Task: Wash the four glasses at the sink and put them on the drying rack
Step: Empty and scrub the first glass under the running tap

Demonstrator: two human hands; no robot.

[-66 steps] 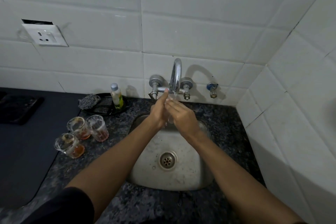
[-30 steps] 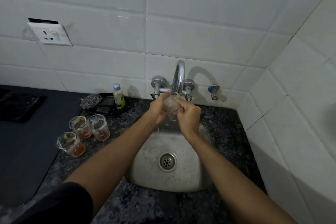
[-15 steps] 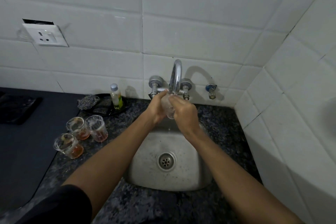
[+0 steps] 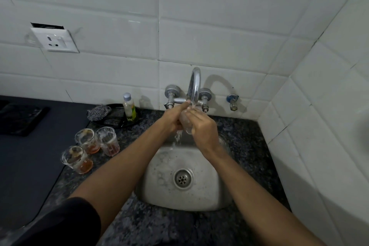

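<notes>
A clear glass (image 4: 185, 121) is held under the chrome tap (image 4: 194, 86), over the back of the steel sink (image 4: 159, 181). My left hand (image 4: 173, 119) grips it from the left and my right hand (image 4: 203, 129) wraps it from the right, hiding most of it. Water runs off the glass into the basin. Three dirty glasses with brownish dregs stand on the granite counter at the left: one (image 4: 76, 159) nearest me, one (image 4: 87, 141) behind it, one (image 4: 107, 141) beside that.
A small bottle of green liquid (image 4: 129, 107) and a steel scrubber (image 4: 98, 112) sit on a dark tray (image 4: 116, 121) left of the tap. A dark mat (image 4: 30, 156) covers the counter at far left. White tiled walls close in behind and on the right.
My hands have kept turning and shifting the glass under the tap, and water now spills from it into the sink. The three glasses on the counter have not moved.
</notes>
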